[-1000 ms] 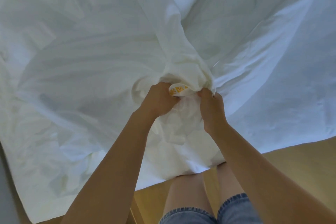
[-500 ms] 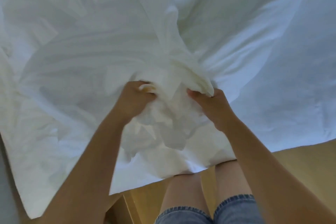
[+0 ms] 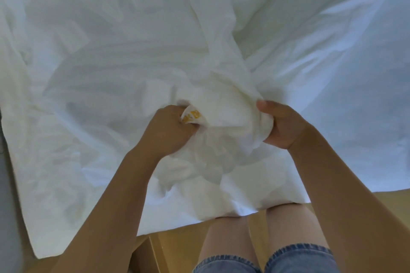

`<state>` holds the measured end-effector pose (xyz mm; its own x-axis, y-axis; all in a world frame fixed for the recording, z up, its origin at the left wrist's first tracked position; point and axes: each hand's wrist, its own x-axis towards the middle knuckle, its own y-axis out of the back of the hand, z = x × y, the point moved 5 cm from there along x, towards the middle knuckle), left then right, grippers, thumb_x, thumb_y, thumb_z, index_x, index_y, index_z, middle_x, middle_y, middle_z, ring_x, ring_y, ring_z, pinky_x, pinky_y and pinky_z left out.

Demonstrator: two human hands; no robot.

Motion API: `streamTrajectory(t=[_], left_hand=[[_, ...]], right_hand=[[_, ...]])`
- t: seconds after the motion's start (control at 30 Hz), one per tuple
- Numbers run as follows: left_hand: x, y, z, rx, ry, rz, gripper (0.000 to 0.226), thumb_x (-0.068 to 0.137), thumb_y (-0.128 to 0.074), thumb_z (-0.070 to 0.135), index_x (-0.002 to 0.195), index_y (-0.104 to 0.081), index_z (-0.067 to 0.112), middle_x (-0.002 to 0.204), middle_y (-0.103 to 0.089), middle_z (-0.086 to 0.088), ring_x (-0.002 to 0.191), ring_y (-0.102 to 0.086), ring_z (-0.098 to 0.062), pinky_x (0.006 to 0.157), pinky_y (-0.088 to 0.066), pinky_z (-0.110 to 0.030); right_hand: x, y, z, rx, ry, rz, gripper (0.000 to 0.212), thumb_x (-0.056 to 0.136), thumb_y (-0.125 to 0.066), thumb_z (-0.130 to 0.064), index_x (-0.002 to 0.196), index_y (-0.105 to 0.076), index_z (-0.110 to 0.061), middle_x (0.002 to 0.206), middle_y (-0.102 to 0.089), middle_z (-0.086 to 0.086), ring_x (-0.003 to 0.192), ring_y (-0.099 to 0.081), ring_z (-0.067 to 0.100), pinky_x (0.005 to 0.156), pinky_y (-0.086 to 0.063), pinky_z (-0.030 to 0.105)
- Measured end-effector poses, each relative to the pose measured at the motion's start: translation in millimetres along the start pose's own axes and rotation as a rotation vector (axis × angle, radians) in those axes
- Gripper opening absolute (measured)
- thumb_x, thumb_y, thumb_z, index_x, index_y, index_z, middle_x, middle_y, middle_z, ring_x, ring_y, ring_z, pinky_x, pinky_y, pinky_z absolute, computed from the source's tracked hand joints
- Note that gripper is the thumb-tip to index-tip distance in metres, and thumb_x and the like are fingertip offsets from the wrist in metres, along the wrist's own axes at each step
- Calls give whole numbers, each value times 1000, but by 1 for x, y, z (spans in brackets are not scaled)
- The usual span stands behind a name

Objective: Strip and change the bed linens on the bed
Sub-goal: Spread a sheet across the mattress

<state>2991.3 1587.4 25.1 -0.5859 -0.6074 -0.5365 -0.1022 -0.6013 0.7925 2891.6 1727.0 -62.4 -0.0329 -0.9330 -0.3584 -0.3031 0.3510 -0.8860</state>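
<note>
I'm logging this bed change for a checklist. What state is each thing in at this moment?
white bed linen: crumpled, spread out, bunched up in the middle.
left-hand grip: fingers curled round a bunch of the linen.
right-hand grip: holds a fold of the linen, thumb on top.
yellow-printed tag: curled, poking out beside the left fingers.

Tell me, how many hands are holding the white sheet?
2. The left hand grips the bunched white sheet at its yellow-printed label; the right hand grips the same bunch just to its right. No others show.
</note>
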Motion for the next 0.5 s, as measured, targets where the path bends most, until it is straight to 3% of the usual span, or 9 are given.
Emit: streamTrajectory(t=[0.07,0.13,0.2,0.33,0.43,0.5], left_hand=[[-2,-7,2,-24,-3,-4,26,82,-69,29,60,-55,29,68,-66,3,76,-66,-24,56,-42,-22],[-2,-14,7,-59,-25,47,22,84,-67,34,65,-61,26,73,-69,-2,77,-66,-29,61,-46,-30],[0,-18,15,-53,-52,107,23,88,-63,36,73,-65,19,72,-68,-6,77,-64,-32,65,-49,-37],[-1,-11,4,-35,-46,113,41,88,-61,37,54,-43,22,48,-44,9,56,-49,-21,52,-33,-30],[-8,-6,-22,-79,18,64,43,87,-62,30,53,-42,15,44,-37,7,46,-36,-13,53,-29,-29],[-15,-12,-24,-89,32,-18,42,87,-64,24,54,-42,13,45,-35,8,45,-32,-11,52,-28,-27]], right_hand=[[8,-4,-8,-121,-27,-5,43,56,-87,-43,91,-78,-20,97,-74,1,92,-70,15,71,-56,26],[18,-3,-15,-219,12,138,34,69,-80,-36,96,-74,-17,99,-73,3,92,-70,17,70,-55,27],[26,1,-17,-277,101,323,33,68,-76,-29,97,-69,-14,91,-74,3,84,-71,18,66,-56,28],[9,40,-34,-234,365,719,20,76,-76,-14,94,-67,-14,80,-74,-2,76,-70,15,67,-56,31],[-9,68,-32,-283,330,870,31,66,-79,-31,91,-69,-18,90,-72,0,85,-69,18,71,-57,33],[-14,76,-18,-318,300,917,20,69,-79,-31,84,-69,-22,84,-70,-4,82,-66,16,69,-55,30]])
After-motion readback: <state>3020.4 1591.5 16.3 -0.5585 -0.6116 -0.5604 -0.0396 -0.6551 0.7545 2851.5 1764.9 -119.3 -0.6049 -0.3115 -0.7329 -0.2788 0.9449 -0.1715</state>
